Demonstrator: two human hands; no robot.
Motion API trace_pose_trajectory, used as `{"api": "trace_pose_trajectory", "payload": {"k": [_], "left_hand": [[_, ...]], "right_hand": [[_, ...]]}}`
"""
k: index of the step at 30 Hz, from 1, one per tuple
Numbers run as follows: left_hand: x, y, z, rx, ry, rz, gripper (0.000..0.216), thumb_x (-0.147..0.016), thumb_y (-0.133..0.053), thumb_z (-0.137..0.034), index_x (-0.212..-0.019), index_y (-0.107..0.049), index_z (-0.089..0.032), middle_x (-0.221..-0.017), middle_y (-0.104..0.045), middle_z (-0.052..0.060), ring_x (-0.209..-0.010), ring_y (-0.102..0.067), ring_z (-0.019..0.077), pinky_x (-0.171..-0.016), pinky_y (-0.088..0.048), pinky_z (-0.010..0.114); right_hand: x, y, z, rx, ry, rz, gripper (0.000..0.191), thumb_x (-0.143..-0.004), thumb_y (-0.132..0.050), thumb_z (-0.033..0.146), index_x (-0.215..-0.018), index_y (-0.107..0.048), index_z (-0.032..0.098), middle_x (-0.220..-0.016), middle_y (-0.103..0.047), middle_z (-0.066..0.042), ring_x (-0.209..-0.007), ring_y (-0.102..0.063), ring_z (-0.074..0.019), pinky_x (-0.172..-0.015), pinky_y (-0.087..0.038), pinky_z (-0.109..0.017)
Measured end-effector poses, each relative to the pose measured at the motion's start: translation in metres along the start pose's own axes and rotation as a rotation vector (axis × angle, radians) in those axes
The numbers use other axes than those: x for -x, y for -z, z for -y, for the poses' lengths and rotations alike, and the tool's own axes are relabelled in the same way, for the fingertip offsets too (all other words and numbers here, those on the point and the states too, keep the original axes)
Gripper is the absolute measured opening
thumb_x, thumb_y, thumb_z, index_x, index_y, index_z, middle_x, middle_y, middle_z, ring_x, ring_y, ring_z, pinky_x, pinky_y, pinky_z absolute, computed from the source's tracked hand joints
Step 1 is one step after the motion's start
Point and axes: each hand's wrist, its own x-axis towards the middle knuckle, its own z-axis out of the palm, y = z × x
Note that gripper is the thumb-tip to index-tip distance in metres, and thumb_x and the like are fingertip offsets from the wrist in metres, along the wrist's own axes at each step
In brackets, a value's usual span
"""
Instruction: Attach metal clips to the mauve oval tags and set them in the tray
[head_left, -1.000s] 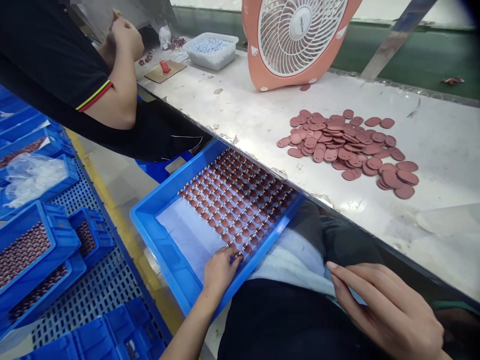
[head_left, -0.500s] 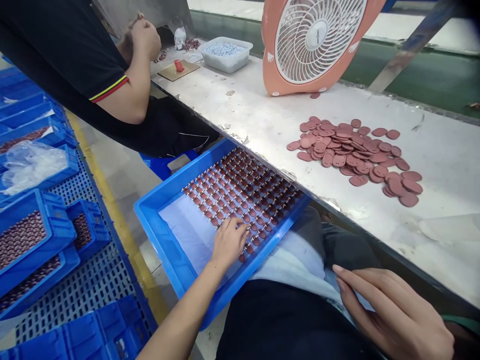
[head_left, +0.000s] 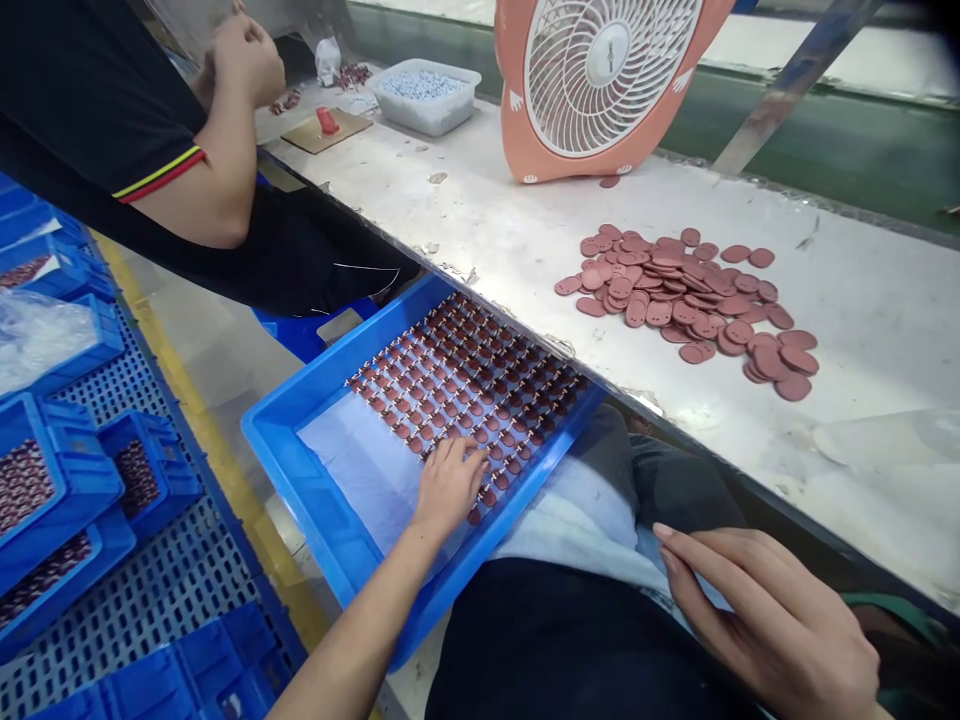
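My left hand [head_left: 450, 487] reaches down into a blue plastic tray [head_left: 294, 450]. Its fingers are bent and drawn together over the near end of the rows of small reddish-brown oval pieces [head_left: 474, 410] with light-coloured ends. The fingertips hide whatever is between them. White lining paper [head_left: 349, 455] shows beneath the pieces and to the left of them. Over my lap, at the lower right, my right hand [head_left: 780, 615] has thumb and index finger closed together, with nothing visible between them. It is apart from the tray and the table.
Flat reddish-brown oval discs [head_left: 690, 295] lie heaped on the white table [head_left: 480, 190]. An orange fan [head_left: 517, 150] stands behind them. A tub of small pale-blue parts [head_left: 431, 118] is farther left, near a co-worker's arm [head_left: 225, 190]. Blue crates [head_left: 82, 470] line the left side.
The whole view has shifted, so most things appear slightly farther left. My left hand stays at the same rows in the tray, and my right hand keeps its pinch.
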Motion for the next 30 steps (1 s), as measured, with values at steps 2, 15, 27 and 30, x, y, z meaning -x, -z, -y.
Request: {"api": "trace_pose_trajectory", "payload": {"k": [2,15,27,30], "left_hand": [[0.000,-0.001,0.001,-0.004,-0.004,-0.002,0.021,-0.097,-0.059,-0.026,-0.116,-0.067,-0.021,-0.122,-0.066,0.008,-0.111,-0.062,0.0248,-0.094,-0.053,0.047],[-0.050,0.002,-0.028,0.001,-0.066,-0.082,0.030,-0.099,-0.056,-0.033,-0.126,-0.063,-0.022,-0.135,-0.060,0.010,-0.123,-0.055,0.0279,-0.100,-0.048,0.050],[-0.075,-0.016,-0.036,-0.019,-0.115,-0.103,0.029,-0.096,-0.060,-0.036,-0.120,-0.065,-0.020,-0.136,-0.060,0.011,-0.122,-0.057,0.0287,-0.100,-0.049,0.052],[-0.075,-0.017,-0.035,-0.021,-0.126,-0.098,0.028,-0.096,-0.061,-0.035,-0.118,-0.066,-0.020,-0.135,-0.061,0.011,-0.121,-0.058,0.0285,-0.100,-0.049,0.052]], "right_hand": [[0.000,0.000,0.000,0.003,-0.001,-0.005,0.031,-0.086,-0.072,-0.002,-0.113,-0.068,0.013,-0.084,-0.069,-0.004,-0.071,-0.062,-0.0144,-0.068,-0.052,-0.028],[-0.001,0.003,-0.003,0.039,-0.016,-0.021,0.033,-0.082,-0.075,-0.003,-0.111,-0.068,0.010,-0.084,-0.068,-0.005,-0.070,-0.062,-0.0147,-0.067,-0.052,-0.028],[0.000,0.004,0.000,0.080,-0.006,0.017,0.030,-0.082,-0.075,-0.004,-0.108,-0.068,0.008,-0.084,-0.068,-0.006,-0.070,-0.062,-0.0142,-0.068,-0.052,-0.028],[-0.002,0.004,0.001,0.086,-0.006,0.026,0.031,-0.081,-0.075,-0.004,-0.109,-0.069,0.009,-0.084,-0.068,-0.005,-0.070,-0.062,-0.0143,-0.067,-0.052,-0.028]]}}
